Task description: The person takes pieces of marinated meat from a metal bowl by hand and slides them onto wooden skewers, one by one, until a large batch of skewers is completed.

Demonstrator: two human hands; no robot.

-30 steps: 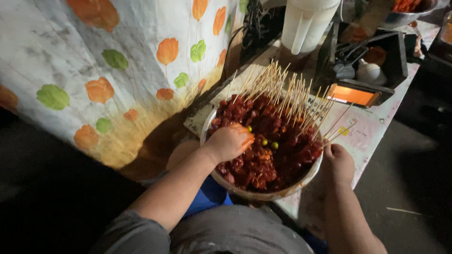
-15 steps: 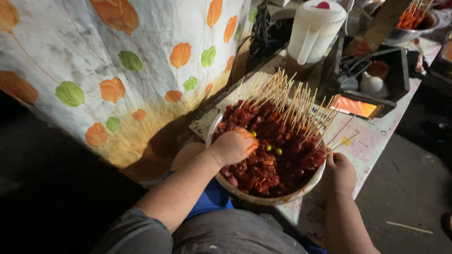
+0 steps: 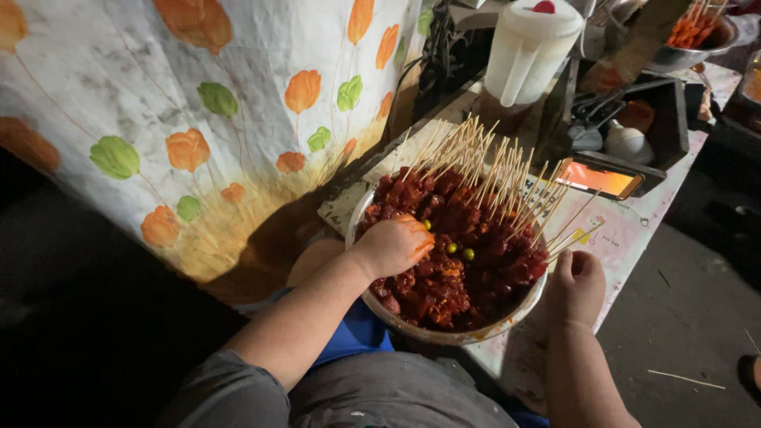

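The left hand [image 3: 394, 244], curled loosely with sauce-stained fingers, stays pressed into the meat [image 3: 444, 261] as it was a second ago; nothing is lifted out yet. The right hand [image 3: 577, 285], fist closed on nothing visible, rests beside the bowl [image 3: 372, 299]. Glossy red chunks fill the round metal bowl; thin wooden skewers [image 3: 491, 170] fan upward.

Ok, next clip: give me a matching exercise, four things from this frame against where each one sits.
1. left hand
2. right hand
3. tall white plastic jug
4. bundle of thin wooden skewers

a. beyond the bowl, top of view
b. leaning over the bowl's far rim
c. on the red marinated meat
d. beside the round metal bowl, on the table

Pairs: 1-c, 2-d, 3-a, 4-b
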